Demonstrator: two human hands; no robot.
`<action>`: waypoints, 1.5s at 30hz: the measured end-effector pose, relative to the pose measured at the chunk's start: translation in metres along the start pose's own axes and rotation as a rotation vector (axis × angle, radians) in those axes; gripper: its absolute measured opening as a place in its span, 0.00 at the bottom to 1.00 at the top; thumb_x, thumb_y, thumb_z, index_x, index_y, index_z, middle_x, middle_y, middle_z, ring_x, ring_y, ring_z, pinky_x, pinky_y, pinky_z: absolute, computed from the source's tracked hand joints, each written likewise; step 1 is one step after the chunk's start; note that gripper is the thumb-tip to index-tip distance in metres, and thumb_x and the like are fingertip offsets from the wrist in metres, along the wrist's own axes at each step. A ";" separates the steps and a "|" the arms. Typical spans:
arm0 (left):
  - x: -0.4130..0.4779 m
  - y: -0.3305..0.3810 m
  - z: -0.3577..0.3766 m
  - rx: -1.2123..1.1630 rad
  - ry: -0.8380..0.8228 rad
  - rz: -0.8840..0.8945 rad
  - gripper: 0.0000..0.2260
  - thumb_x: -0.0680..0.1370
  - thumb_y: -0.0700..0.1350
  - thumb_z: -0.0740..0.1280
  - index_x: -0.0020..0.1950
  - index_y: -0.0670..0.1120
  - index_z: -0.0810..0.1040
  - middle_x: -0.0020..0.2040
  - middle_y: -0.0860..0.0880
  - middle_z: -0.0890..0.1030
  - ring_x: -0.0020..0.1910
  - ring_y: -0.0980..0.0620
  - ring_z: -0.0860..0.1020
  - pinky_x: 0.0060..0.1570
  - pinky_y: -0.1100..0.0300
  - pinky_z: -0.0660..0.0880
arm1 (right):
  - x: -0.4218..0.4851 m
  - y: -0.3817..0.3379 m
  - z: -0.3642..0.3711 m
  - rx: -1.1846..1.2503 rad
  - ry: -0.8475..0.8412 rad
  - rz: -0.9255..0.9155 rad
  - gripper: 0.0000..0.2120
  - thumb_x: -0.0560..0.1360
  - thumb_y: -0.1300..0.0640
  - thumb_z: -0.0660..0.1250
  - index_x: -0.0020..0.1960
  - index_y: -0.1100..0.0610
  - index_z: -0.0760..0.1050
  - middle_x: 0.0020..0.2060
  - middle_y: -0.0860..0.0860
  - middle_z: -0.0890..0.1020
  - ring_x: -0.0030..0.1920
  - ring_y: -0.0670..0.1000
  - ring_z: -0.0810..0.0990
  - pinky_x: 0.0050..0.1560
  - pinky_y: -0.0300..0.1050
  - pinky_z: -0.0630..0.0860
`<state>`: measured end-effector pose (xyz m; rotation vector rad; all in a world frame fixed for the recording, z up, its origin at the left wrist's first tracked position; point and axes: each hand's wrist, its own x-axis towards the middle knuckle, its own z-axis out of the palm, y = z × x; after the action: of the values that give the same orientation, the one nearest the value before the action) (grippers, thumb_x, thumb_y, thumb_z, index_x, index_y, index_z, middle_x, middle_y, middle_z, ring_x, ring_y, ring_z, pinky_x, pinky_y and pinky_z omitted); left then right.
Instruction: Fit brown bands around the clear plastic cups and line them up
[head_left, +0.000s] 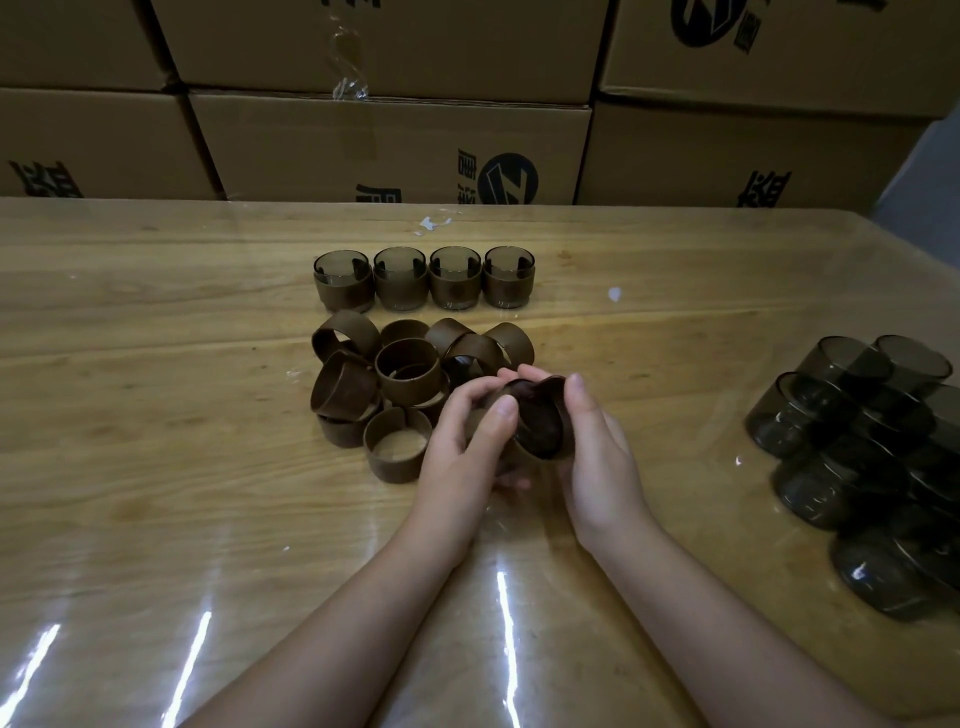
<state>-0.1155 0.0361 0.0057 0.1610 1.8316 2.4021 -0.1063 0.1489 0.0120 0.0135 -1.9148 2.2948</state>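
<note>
Both hands meet at the middle of the table around one cup with a brown band. My left hand curls round its left side, and my right hand curls round the right side. The cup lies tilted, its mouth toward me. A row of several banded cups stands farther back. A heap of loose brown bands lies just left of my hands. Several bare smoky clear cups are piled at the right.
Stacked cardboard boxes form a wall along the table's far edge. The wooden table has a glossy clear cover. Small white scraps lie near the back.
</note>
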 end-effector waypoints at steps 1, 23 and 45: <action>-0.001 0.000 0.000 0.003 0.007 0.007 0.23 0.63 0.62 0.67 0.55 0.54 0.77 0.58 0.47 0.79 0.52 0.47 0.81 0.32 0.59 0.78 | 0.000 0.001 0.000 -0.001 0.003 -0.007 0.20 0.79 0.41 0.55 0.57 0.51 0.79 0.55 0.48 0.84 0.59 0.45 0.80 0.58 0.41 0.76; 0.008 0.000 -0.010 -0.368 -0.154 -0.110 0.26 0.72 0.57 0.66 0.64 0.42 0.76 0.60 0.39 0.80 0.60 0.41 0.79 0.54 0.48 0.79 | 0.010 -0.001 -0.004 0.298 -0.111 0.221 0.29 0.73 0.46 0.63 0.70 0.59 0.69 0.63 0.60 0.79 0.65 0.58 0.76 0.71 0.59 0.67; 0.012 -0.005 -0.013 -0.373 -0.172 -0.127 0.24 0.72 0.53 0.69 0.66 0.46 0.74 0.62 0.41 0.79 0.62 0.42 0.78 0.52 0.48 0.78 | 0.020 -0.003 -0.019 0.819 -0.173 0.397 0.21 0.70 0.62 0.64 0.62 0.57 0.77 0.55 0.60 0.82 0.55 0.58 0.82 0.67 0.53 0.70</action>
<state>-0.1294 0.0271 -0.0020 0.2012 1.2580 2.4974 -0.1242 0.1703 0.0133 -0.0829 -0.9508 3.2727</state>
